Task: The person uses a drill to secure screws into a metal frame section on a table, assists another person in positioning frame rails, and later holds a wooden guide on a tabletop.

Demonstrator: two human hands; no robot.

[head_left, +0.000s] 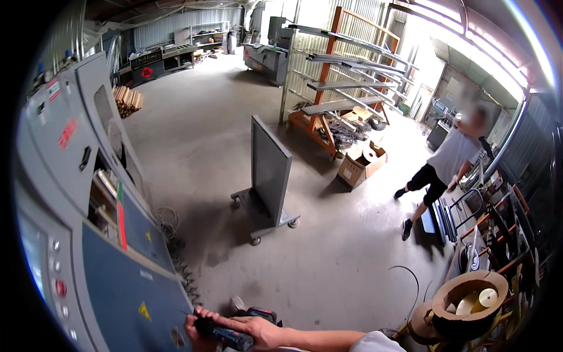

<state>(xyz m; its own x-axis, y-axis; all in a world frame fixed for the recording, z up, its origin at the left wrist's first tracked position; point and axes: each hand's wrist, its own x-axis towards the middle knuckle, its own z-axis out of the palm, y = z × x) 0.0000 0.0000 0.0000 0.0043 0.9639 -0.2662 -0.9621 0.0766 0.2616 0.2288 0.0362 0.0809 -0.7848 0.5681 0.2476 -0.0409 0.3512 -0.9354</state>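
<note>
My right hand (261,332) reaches in from the lower right, white sleeve at the elbow, and grips a blue and black cordless drill (233,337). My left hand (194,333) is wrapped around the drill's front end. The tip is held against the blue lower panel of a big grey machine (135,293), near a yellow warning triangle (144,311). The drill's tip is hidden by my fingers.
A wheeled cart with an upright grey panel (270,170) stands mid-floor. A person in a white shirt and black shorts (443,170) walks at the right by leaning frames. An orange rack of metal profiles (340,82), cardboard boxes (360,164) and a cardboard drum (469,299) are nearby.
</note>
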